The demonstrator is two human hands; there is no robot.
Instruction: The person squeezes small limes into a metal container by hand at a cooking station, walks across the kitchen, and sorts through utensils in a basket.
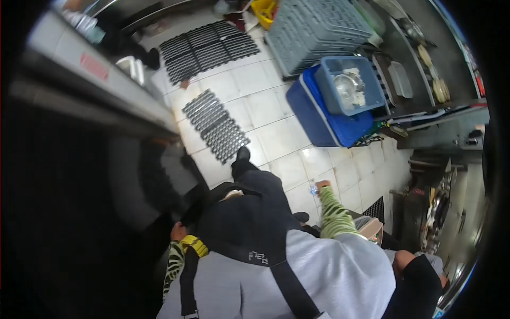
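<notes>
Below the dark door or panel at the left, my left hand (179, 232) hangs beside the black apron (239, 228), close to the dark surface; its fingers are too small and shaded to read. On the other side, my right hand (322, 184) reaches out over the white tiled floor (284, 170), in a green patterned sleeve (336, 212). A small clear, shiny item (314, 190) shows at its fingers, which look closed round it.
Black floor mats (217, 126) lie ahead. A blue cooler (313, 114) bears a blue bin (324, 80) with bowls; grey crates (313, 32) stand behind. Metal shelves (419, 69) line the right. Another person's knee (405, 259) is at the lower right.
</notes>
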